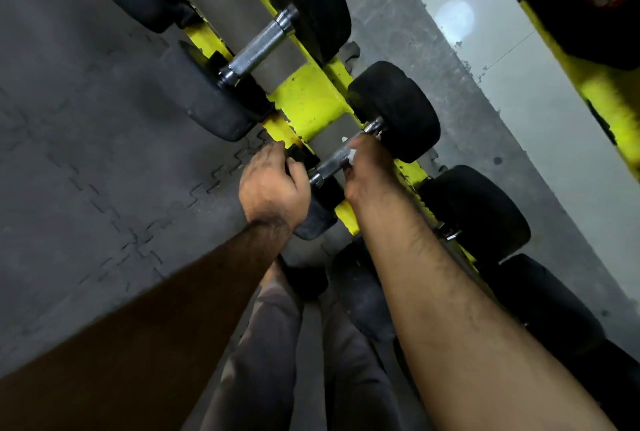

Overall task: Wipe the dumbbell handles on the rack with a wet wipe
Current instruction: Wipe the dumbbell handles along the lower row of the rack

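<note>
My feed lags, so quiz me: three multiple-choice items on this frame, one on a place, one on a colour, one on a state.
1. Where is the right hand?
A. on the floor mat
B. on the knurled handle of a racked dumbbell
C. on the wall

2. What colour is the rack frame?
A. red
B. blue
C. yellow

3. What does the left hand do?
A. grips the near black head of that dumbbell
B. hangs open in the air
C. holds a bottle

Answers:
1 B, its fingers curl round the metal bar, with the white wipe peeking out.
2 C, the bars show bright chipped yellow paint.
3 A, its fingers wrap the head's edge.
</note>
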